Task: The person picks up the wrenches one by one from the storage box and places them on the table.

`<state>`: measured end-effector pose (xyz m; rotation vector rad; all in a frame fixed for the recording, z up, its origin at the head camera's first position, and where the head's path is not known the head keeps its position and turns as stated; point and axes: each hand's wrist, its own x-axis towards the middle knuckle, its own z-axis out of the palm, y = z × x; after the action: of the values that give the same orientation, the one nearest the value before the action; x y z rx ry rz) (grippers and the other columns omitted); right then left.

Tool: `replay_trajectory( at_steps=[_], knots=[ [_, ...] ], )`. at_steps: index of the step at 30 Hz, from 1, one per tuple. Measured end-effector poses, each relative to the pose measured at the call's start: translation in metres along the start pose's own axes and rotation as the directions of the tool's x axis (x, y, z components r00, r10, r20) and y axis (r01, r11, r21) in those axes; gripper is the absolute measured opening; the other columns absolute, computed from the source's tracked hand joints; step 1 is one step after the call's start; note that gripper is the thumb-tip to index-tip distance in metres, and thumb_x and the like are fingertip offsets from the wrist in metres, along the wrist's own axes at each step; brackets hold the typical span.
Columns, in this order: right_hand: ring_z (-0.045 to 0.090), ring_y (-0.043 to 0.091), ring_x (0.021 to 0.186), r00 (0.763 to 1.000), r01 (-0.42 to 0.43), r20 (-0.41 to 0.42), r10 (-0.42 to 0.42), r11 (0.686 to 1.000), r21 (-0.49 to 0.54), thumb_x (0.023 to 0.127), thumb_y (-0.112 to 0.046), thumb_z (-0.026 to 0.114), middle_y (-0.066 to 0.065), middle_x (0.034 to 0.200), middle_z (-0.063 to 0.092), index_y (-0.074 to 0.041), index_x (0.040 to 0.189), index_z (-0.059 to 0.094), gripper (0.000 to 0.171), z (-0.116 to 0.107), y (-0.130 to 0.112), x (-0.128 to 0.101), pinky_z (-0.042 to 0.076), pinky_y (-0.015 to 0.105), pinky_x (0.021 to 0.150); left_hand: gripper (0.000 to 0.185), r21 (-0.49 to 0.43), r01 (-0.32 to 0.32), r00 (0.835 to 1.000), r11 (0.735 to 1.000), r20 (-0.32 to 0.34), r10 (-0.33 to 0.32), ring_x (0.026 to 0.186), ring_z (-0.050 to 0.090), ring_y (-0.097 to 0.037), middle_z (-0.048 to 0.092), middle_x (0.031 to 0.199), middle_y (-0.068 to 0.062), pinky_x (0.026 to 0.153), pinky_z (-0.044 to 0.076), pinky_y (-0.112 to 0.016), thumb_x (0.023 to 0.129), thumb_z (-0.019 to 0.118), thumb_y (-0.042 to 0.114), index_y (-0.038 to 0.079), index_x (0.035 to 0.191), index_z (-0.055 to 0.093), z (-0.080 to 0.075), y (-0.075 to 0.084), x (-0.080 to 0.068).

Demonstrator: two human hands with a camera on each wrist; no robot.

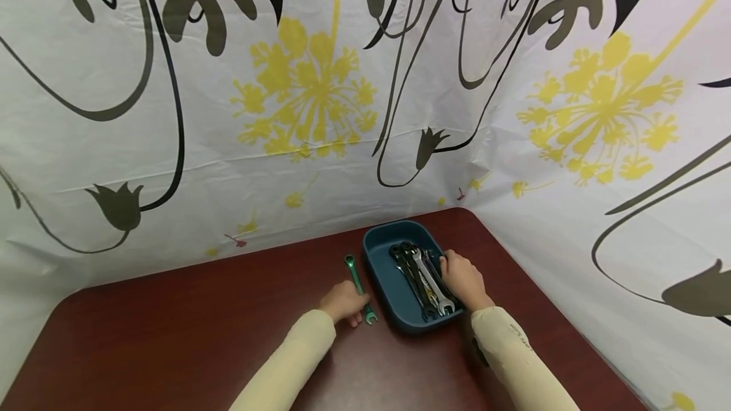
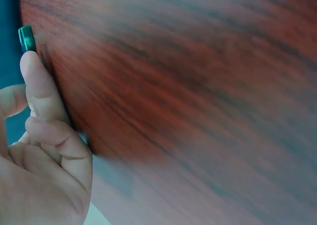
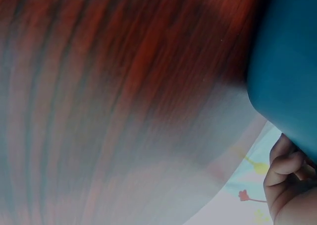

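- The brown tabletop (image 1: 171, 328) offers its widest stretch on the left, so the person has most room to swing an arm there; its far edge runs along the curtain (image 1: 188, 189).
- The left hand (image 1: 341, 302) reaches in palm down, fingers narrowed around the green wrench (image 1: 356, 278). The left wrist view shows the index finger stretched along toward the wrench's green end; whether the wrench is raised off the wood cannot be told.
- The green wrench lies just left of the bin, ring end away from the person, forked end toward them. A pinch near mid-shaft should balance it best; thumb and finger squarely on opposite sides would likely stop it rolling.
- The blue bin (image 1: 388, 278) sits close to the table's far right corner. Little room separates its left wall from the green wrench, so a sideways move would probably knock the rim; lifting above it first seems safer.
- Inside, a bundle of wrenches (image 1: 431, 279), dark and silver, leans toward the right wall, leaving more floor along the left.
- The right hand (image 1: 464, 279) grips the bin's right side, fingers bent against the wall. A light hold should suffice to steady it, since only a modest strip of wood remains before the table's right edge.
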<state>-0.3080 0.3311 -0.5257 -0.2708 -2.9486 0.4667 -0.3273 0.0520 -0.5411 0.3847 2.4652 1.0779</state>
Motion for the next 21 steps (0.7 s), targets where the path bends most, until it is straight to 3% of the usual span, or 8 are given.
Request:
replay_trajectory(
  at_steps=[4, 10, 15, 21],
  knots=[
    [0.065, 0.03, 0.074, 1.0, -0.01, 0.0, 0.01, 1.0, 0.0, 0.101, -0.024, 0.046, 0.022, 0.101, 0.067, 0.003, 0.121, 0.056, 0.035, 0.0, 0.0, 0.0, 0.052, 0.046, 0.059, 0.044, -0.079, -0.011, 1.0, 0.997, -0.008, 0.01, 0.042, 0.058, -0.012, 0.063, 0.053, -0.004, 0.056, 0.05, -0.029, 0.098, 0.052, 0.032, 0.006, 0.065, 0.065, -0.004, -0.001, 0.001],
    [0.064, 0.027, 0.071, 1.0, -0.01, -0.006, 0.01, 1.0, 0.002, 0.101, -0.024, 0.046, 0.02, 0.096, 0.068, 0.001, 0.121, 0.056, 0.034, 0.0, 0.0, -0.001, 0.051, 0.044, 0.056, 0.04, -0.206, -0.059, 0.994, 0.977, -0.098, 0.04, 0.048, 0.055, -0.014, 0.063, 0.06, -0.005, 0.062, 0.048, -0.028, 0.1, 0.051, 0.032, 0.0, 0.079, 0.066, -0.013, 0.005, 0.004],
    [0.063, 0.027, 0.07, 1.0, -0.009, -0.014, 0.008, 1.0, -0.003, 0.101, -0.025, 0.046, 0.019, 0.094, 0.067, 0.001, 0.12, 0.056, 0.033, 0.0, 0.0, -0.001, 0.05, 0.043, 0.056, 0.035, -0.265, -0.083, 0.989, 0.961, -0.142, 0.046, 0.054, 0.054, -0.014, 0.064, 0.067, -0.006, 0.063, 0.047, -0.029, 0.1, 0.051, 0.031, -0.001, 0.1, 0.065, -0.021, 0.018, 0.012],
    [0.063, 0.026, 0.069, 1.0, -0.012, -0.009, 0.012, 1.0, 0.001, 0.101, -0.025, 0.047, 0.018, 0.093, 0.067, 0.0, 0.119, 0.056, 0.033, -0.001, -0.001, -0.001, 0.05, 0.043, 0.055, 0.036, -0.3, -0.076, 0.99, 0.951, -0.139, 0.036, 0.061, 0.057, -0.019, 0.064, 0.071, -0.006, 0.067, 0.051, -0.037, 0.1, 0.05, 0.036, 0.003, 0.103, 0.064, -0.026, 0.033, 0.017]
  ],
)
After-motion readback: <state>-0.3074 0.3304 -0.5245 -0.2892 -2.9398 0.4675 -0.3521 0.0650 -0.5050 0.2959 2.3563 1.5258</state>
